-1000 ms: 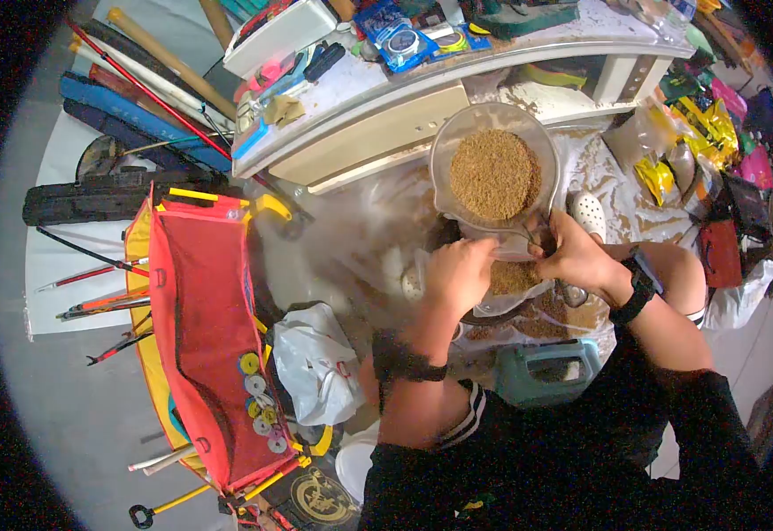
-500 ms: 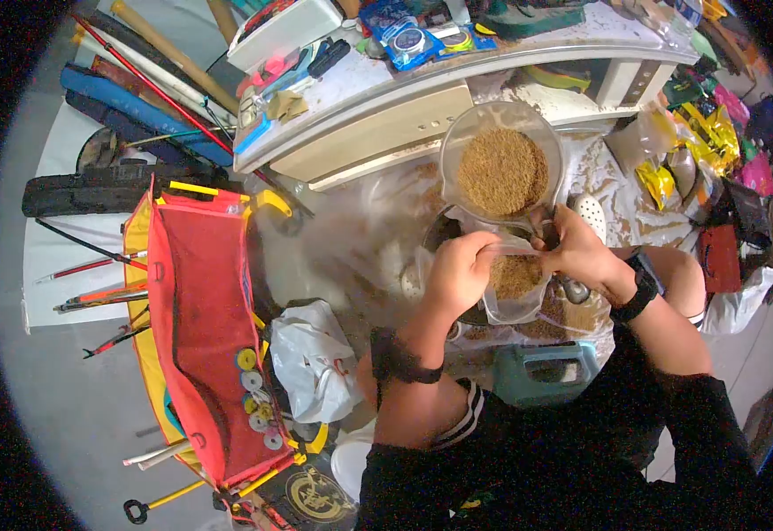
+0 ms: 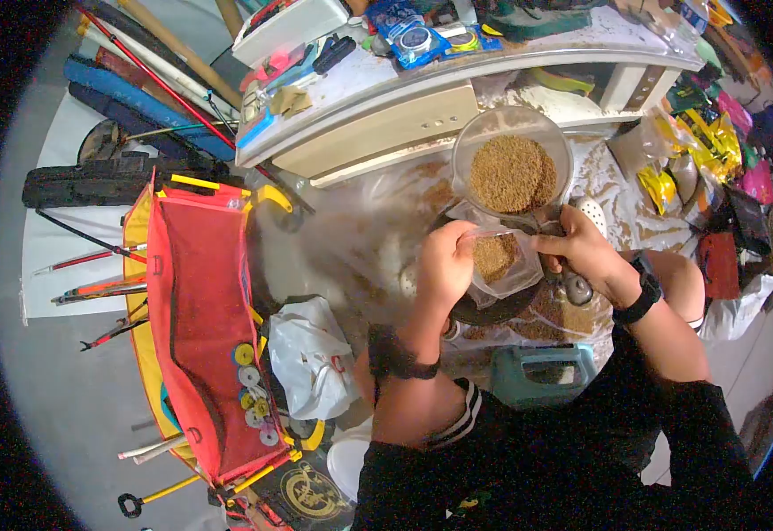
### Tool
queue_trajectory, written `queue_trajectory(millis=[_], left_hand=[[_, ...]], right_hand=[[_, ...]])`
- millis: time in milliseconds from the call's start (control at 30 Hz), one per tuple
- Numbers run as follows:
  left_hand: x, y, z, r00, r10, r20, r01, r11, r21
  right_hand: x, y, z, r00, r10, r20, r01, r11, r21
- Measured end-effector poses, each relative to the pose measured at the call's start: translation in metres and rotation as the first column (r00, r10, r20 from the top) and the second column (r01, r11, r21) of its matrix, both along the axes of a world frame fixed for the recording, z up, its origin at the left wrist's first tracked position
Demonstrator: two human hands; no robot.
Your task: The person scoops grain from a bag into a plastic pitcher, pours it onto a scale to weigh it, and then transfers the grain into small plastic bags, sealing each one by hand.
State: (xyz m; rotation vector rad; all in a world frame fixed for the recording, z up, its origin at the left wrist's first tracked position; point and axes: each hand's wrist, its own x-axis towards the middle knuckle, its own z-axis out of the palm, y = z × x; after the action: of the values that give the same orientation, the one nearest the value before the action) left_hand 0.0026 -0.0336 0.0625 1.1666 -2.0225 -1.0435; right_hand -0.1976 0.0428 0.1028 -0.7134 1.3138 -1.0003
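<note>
My left hand (image 3: 446,261) is closed on the rim of a clear plastic bag (image 3: 515,281), whose mouth faces up. Brown granules (image 3: 494,257) lie inside the bag. My right hand (image 3: 592,257) wraps round the handle of a clear plastic jug (image 3: 565,159), its thumb close to the bag's right edge. The jug, just beyond the bag, holds a heap of the same brown granules (image 3: 510,173). Beneath the bag is a dark round container (image 3: 492,311), mostly hidden by bag and hands.
A teal container (image 3: 537,400) stands near my legs. Left are a white plastic bag (image 3: 311,358) and a red-and-yellow fabric cart (image 3: 200,327). A cluttered white bench (image 3: 333,102) runs along the back. Spilled granules (image 3: 572,314) dot the plastic floor sheet.
The jug has shifted slightly right and down in view. The bag has tilted, and its bottom now swings toward the right. My left hand has moved a little left and down.
</note>
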Motion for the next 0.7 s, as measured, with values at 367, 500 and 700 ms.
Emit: queue_trajectory(millis=[367, 500, 700], left_hand=[[0.003, -0.010, -0.001, 0.996, 0.044, 0.071, -0.048, 0.997, 0.061], [0.004, -0.010, -0.008, 0.999, 0.046, 0.029, -0.048, 0.997, 0.059], [0.005, -0.014, -0.009, 0.996, 0.061, 0.059, -0.065, 0.995, 0.074]], right_hand=[[-0.010, 0.000, -0.012, 0.991, -0.055, -0.122, 0.046, 0.996, -0.073], [-0.009, 0.002, -0.029, 0.948, -0.153, -0.277, 0.058, 0.944, -0.324], [-0.015, 0.003, -0.009, 0.985, -0.131, -0.111, 0.124, 0.990, -0.070]])
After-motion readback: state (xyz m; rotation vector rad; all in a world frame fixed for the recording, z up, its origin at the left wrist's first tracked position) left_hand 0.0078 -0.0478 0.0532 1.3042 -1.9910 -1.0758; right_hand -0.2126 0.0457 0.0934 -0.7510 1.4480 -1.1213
